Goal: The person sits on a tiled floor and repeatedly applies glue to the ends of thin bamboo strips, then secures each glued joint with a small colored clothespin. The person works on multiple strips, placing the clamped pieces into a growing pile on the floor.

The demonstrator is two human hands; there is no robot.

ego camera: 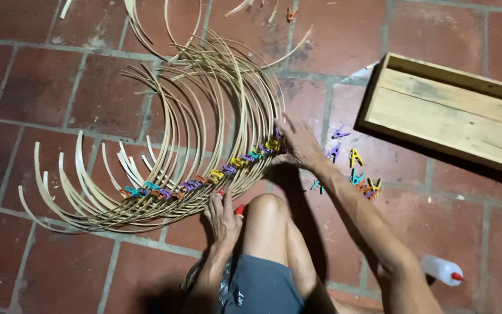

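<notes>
Fan of curved bamboo strips (pixel 204 116) spread on the brick floor (pixel 42 87) ahead of both hands. Wooden tray (pixel 448 110) beyond the right hand. Right hand (pixel 297 142), fingers open, presses the strips' end. Left hand (pixel 223 216), flat and open, rests beside the row of coloured clips (pixel 204 177). Loose clips (pixel 355 171) lie just right of the right hand.

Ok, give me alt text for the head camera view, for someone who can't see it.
A person seated on a red tiled floor rests the right hand and left hand on a fan of curved bamboo strips held by a row of coloured clips. Loose clips, a wooden tray and a white squeeze bottle lie to the right.
</notes>
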